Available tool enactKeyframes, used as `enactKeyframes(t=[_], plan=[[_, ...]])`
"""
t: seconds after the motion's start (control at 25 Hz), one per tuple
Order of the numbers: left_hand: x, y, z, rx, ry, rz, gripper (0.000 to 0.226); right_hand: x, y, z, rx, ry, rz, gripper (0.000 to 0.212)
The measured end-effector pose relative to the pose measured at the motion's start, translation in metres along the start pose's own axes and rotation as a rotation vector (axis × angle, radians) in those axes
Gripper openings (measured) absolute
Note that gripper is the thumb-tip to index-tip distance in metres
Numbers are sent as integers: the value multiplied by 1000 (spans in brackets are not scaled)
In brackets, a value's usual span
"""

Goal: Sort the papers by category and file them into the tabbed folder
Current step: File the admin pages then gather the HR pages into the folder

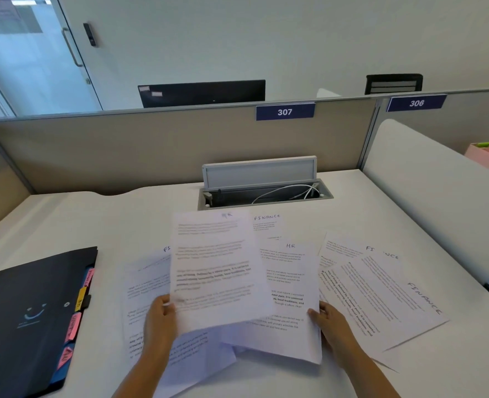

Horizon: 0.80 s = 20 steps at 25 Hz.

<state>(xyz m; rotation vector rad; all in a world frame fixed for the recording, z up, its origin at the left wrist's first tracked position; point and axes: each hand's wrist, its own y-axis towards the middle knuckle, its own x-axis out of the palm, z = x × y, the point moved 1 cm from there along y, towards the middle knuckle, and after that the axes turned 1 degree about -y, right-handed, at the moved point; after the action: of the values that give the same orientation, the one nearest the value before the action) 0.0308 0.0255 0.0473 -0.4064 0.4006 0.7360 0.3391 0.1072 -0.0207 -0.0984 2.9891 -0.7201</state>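
Two hands: left hand [160,317] pinches sheet [217,268]; right hand [331,321] holds HR sheet [290,297].

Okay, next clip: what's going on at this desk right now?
A person is sorting printed sheets on a white desk. The left hand holds up one blurred sheet, while the right hand grips the edge of a sheet headed HR. Other sheets marked FINANCE lie spread on the desk. The black tabbed folder lies closed to the left, so nothing is being filed yet.
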Motion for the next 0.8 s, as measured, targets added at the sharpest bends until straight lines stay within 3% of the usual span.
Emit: enactKeyframes(t=[0.24, 0.32, 0.44, 0.64, 0.8], plan=[[44, -32, -21, 28, 180, -243, 22, -2, -7, -9, 3, 143, -8, 25], [53, -39, -23, 23, 210, -290, 22, -2, -9, -13, 18, 193, -93, 25], [60, -49, -21, 53, 244, -342, 18, 0, -10, -17, 104, 79, -220, 28], [55, -41, -15, 25, 91, -276, 7, -8, -17, -28, 144, 71, -240, 44], [46, -43, 5, -39, -35, -539, 23, -21, -28, -39, 74, 9, -323, 38]])
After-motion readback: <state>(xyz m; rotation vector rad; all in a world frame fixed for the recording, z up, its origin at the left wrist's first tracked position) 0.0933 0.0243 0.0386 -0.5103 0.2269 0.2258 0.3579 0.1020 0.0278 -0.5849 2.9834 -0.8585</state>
